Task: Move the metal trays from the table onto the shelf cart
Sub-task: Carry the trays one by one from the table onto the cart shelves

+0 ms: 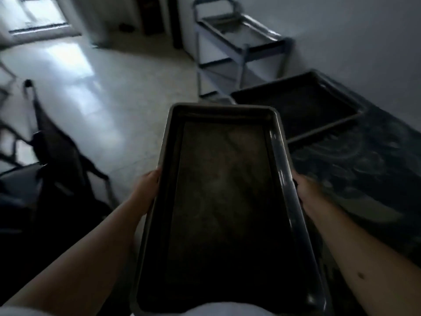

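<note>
hands hold a metal tray (225, 201) lengthwise in front of the body: left hand (145, 192) clasps its left rim, right hand (306, 192) its right rim. past it to the right, a second tray (298, 110) lies on the patterned worktop (364, 169). further off, the shelf cart (239, 53) stands by the wall.

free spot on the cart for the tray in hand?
The held tray, gripped by left hand and right hand, could go on the cart: its middle and lower shelves look bare. Top shelf seems to hold a tray. Another tray crowds the table.
</note>
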`<action>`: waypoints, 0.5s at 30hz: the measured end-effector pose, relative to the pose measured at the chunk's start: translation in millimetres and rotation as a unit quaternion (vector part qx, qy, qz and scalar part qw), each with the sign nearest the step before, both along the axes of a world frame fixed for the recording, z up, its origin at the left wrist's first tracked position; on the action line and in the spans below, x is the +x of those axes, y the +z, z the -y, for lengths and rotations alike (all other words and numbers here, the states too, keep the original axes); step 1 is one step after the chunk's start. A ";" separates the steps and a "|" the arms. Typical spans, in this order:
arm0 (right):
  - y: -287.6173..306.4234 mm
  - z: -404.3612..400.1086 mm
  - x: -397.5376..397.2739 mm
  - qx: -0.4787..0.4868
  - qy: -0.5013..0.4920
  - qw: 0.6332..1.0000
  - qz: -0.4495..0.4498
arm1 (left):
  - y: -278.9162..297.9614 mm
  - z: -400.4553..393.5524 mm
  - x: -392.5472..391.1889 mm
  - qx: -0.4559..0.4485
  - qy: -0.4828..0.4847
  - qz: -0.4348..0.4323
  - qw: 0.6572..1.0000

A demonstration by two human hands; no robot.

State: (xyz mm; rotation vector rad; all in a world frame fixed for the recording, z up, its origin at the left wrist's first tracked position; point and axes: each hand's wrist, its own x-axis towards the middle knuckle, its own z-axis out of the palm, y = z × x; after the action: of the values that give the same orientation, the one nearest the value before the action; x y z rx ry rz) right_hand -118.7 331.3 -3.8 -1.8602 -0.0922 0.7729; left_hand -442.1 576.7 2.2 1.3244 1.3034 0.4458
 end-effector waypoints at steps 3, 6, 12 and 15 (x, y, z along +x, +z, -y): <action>3.2 -88.3 -31.6 0.014 0.071 0.997 -0.009 | 3.6 -19.9 -74.2 -0.034 0.126 0.024 0.991; 3.5 -162.6 -67.0 0.028 0.144 0.989 -0.005 | 1.2 -41.0 -136.7 -0.051 0.195 0.050 0.978; -4.0 -256.7 -117.7 0.040 0.224 0.974 -0.004 | 5.2 -72.4 -209.7 -0.026 0.278 0.026 0.960; -6.6 -283.8 -126.3 0.022 0.241 0.970 -0.008 | 7.0 -89.6 -221.7 -0.011 0.284 0.016 0.958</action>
State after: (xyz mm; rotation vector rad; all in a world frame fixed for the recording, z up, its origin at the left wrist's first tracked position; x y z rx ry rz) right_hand -245.1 615.1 -10.4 -1.8083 -0.5622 1.1051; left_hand -663.8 666.3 9.2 0.8999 1.6533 0.8398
